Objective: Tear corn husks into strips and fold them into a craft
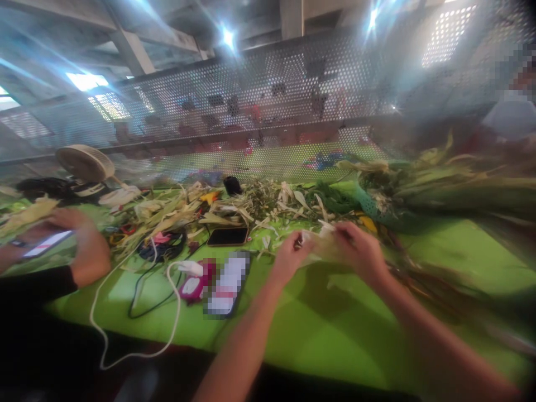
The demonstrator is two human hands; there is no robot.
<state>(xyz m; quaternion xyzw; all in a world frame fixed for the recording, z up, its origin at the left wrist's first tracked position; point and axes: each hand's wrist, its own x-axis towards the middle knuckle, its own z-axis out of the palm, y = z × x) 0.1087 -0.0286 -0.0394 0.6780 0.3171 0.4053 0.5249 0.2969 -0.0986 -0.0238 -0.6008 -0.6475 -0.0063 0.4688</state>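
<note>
Head view, landmark = lit phone [228, 287] on the green counter [310, 335]. Pale husk [318, 245] is up and to the right of it, raised off the surface. Left hand [288, 254] has its grip closed on the near end, right hand [362, 251] pinches the other — two-point hold, probably so the thin sheet doesn't fold. Exact finger contact blurred, can't tell. Husk pile [268, 201] sits behind the phone, likely to leave working room in front. Magenta device [192, 287] is just left of it, white plug [190, 268] on top.
</note>
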